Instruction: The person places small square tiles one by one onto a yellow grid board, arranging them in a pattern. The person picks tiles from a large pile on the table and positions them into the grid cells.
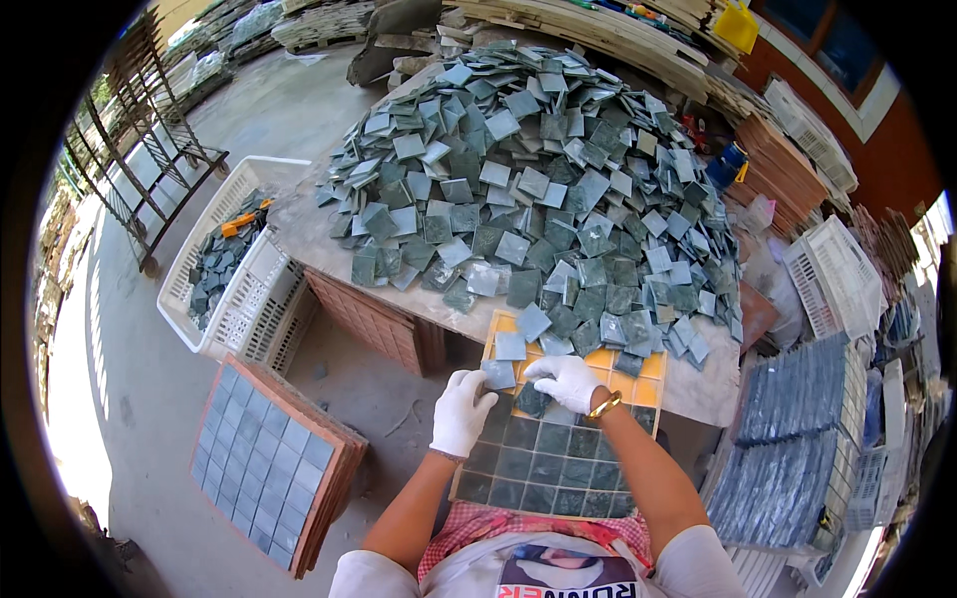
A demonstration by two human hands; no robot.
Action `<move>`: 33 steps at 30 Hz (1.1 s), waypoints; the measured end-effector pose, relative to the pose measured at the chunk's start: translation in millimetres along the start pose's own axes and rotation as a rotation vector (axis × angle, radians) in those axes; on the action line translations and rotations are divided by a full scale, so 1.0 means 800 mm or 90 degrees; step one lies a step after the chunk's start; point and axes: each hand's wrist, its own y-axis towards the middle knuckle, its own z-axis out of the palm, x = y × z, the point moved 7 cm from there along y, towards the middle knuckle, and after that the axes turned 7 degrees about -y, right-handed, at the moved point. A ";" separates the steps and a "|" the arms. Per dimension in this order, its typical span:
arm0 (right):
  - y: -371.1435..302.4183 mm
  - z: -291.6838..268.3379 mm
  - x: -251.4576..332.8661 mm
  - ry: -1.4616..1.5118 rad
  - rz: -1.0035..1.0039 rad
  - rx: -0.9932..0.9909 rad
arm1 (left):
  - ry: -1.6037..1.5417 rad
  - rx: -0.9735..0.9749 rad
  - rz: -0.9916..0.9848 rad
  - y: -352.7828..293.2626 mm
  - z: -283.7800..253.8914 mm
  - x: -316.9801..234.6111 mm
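Both my hands wear white gloves and work over an orange grid tray (650, 391) close in front of me. Its nearer rows hold dark green stone tiles (548, 439), one to each square. My left hand (462, 412) is closed at the tray's left edge, thumb and fingers on the edge of a grey-green stone tile (498, 375). My right hand (565, 383) is bent over the tray's middle with its fingertips together, beside a dark tile (532, 401); whatever is between them is hidden. Several loose tiles (533, 321) lie across the tray's far end.
A large heap of square stone tiles (518, 189) covers the table (299, 214) beyond the tray. At left stand a white crate (179, 289) with tile pieces and a stack of filled trays (264, 448). Wrapped tile stacks (788, 439) stand at right. A metal trolley (150, 179) is far left.
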 end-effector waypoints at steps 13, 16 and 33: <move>0.052 0.023 0.085 -0.451 -0.171 -0.045 | 0.201 -0.002 0.065 -0.038 0.003 -0.005; 0.056 0.024 0.096 -0.513 -0.204 0.030 | 0.210 -0.007 0.116 -0.044 0.005 -0.007; -0.037 0.004 0.030 -0.236 -0.019 -0.078 | 0.093 0.096 0.241 -0.006 0.004 0.003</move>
